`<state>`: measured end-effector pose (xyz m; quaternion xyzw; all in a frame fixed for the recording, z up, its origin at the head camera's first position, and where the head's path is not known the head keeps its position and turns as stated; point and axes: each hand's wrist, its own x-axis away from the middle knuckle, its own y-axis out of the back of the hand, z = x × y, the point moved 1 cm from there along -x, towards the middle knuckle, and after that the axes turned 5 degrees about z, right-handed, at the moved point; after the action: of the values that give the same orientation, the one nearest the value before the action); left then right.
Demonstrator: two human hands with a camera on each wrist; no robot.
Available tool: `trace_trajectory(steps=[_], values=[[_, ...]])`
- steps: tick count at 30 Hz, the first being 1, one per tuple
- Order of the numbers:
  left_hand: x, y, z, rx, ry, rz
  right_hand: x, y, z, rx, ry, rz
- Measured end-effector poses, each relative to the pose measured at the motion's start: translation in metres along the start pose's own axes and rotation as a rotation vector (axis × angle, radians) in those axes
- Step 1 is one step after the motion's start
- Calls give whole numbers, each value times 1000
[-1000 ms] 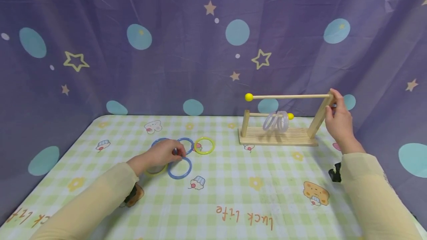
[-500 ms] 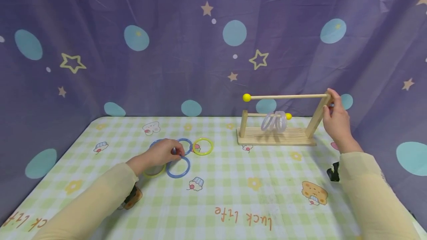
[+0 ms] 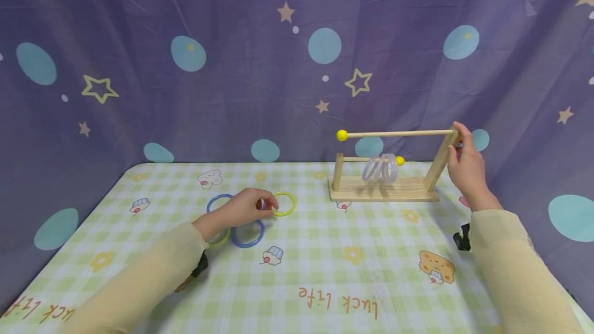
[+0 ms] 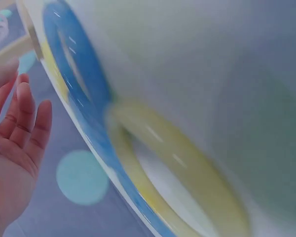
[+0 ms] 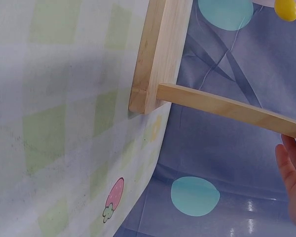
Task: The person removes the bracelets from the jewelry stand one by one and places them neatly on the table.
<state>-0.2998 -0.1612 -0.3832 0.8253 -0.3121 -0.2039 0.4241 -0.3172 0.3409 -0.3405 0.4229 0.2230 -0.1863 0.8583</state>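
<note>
Checked worktop (image 3: 325, 251) with curtain (image 3: 223, 97) behind: on its right side, a wooden stand (image 3: 385, 190) is gripped by the right hand (image 3: 467, 169); beside a yellow ring (image 3: 294, 204), the left hand (image 3: 246, 206) is seen, fingers loosely bent.

Here's the left arm in its pale yellow fabric sleeve (image 3: 144, 277), slanting towards two o'clock, and out of the cuff comes the bare left hand (image 3: 242, 206), back upward, fingers pointing towards three or four o'clock! The left wrist view catches it at the edge between eight and nine o'clock, palm showing, fingers loosely bent and slightly parted. Across at three o'clock in the head view, the bare right hand (image 3: 468, 171) is raised, index finger stretched towards eleven, thumb bent below it, its pale yellow fabric sleeve (image 3: 520, 267) slanting up from about five!
</note>
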Motion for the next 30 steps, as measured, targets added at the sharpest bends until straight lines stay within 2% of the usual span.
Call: trace_trajectory(steps=[9,18,25,30], values=[[-51,-23,-40,114,-53,-15,1,0,0,-16,1,-6],[-95,-44,-80,224,-158,-43,0,0,2,-19,12,-11],[-118,-59,-98,342,-156,-41,0,-1,1,-20,9,-9],[-136,-71,-111,386,-123,-59,0,0,0,-15,3,-9]])
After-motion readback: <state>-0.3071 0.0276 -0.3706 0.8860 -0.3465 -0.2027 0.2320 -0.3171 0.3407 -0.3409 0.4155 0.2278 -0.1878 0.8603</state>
